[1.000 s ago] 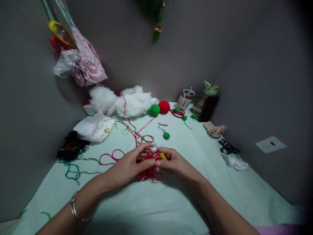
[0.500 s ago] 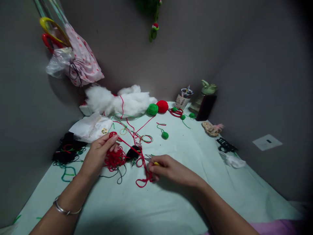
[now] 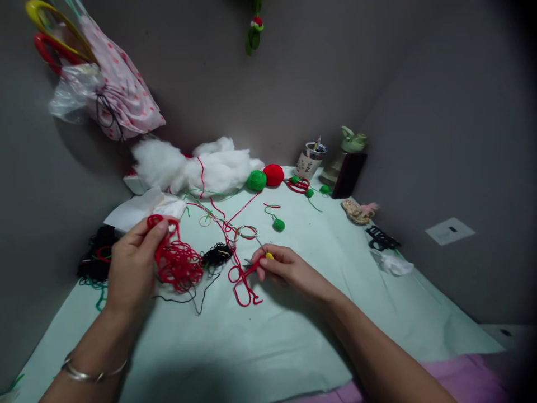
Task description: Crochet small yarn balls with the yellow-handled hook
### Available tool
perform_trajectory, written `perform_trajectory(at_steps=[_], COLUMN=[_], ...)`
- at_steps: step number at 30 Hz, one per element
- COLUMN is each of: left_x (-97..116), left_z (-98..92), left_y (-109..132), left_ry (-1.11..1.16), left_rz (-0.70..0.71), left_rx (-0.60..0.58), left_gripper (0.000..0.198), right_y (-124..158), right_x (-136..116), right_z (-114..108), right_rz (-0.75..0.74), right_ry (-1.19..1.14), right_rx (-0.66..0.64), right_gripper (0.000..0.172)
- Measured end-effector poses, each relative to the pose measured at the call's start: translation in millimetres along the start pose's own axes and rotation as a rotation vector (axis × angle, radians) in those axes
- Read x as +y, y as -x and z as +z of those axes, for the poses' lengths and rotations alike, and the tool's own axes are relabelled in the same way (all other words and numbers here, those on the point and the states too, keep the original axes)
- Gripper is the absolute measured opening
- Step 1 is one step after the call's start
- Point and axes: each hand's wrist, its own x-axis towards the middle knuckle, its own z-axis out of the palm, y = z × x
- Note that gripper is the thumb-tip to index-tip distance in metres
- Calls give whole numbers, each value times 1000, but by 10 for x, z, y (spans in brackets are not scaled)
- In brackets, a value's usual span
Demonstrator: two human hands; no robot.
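Note:
My left hand is closed in a pinch on red yarn, whose loose tangle hangs beside the fingers. A pair of scissors with yellow on its handle is in my right hand; two thin metal points stand apart in front of the fingers. The fingers partly hide the handle. Red yarn loops lie on the cloth just left of my right hand, one strand reaching the fingertips. Between the hands is a small black yarn tangle.
White stuffing lies at the back beside a green yarn ball and a red yarn ball. Behind stand a pen cup and a bottle. Red-handled scissors rest near them. Black yarn lies far left.
My left hand has moved left with the red yarn, and the tangle has shifted with it. The scissors' points are now farther apart. The view has turned slightly.

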Motion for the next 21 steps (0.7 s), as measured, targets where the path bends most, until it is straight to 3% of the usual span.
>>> perform_trajectory(at_steps=[3, 5, 8, 10, 13, 16, 21], left_x=[-17, 6, 26, 5, -46, -44, 45], left_z=[9, 109, 335, 466, 552, 515, 312], left_y=[-36, 76, 331, 467, 545, 499, 317], left_ry=[-226, -282, -33, -4, -7, 0, -65], left_rz=[176, 204, -76, -172, -161, -188, -162], left_rx=[72, -12, -459, -734, -951, -965, -841], left_gripper=[49, 46, 37, 32, 23, 31, 31], right_y=[6, 13, 21, 22, 16, 3, -9], right_x=[2, -4, -13, -14, -5, 1, -59], right_z=[28, 46, 61, 65, 62, 40, -22], right_rz=[9, 5, -28, -46, -71, -92, -116], right_ry=[-142, -148, -98, -72, -60, -86, -150], right_rx=[-34, -46, -25, 7, 62, 127, 267], right_gripper=[28, 25, 23, 25, 27, 27, 30])
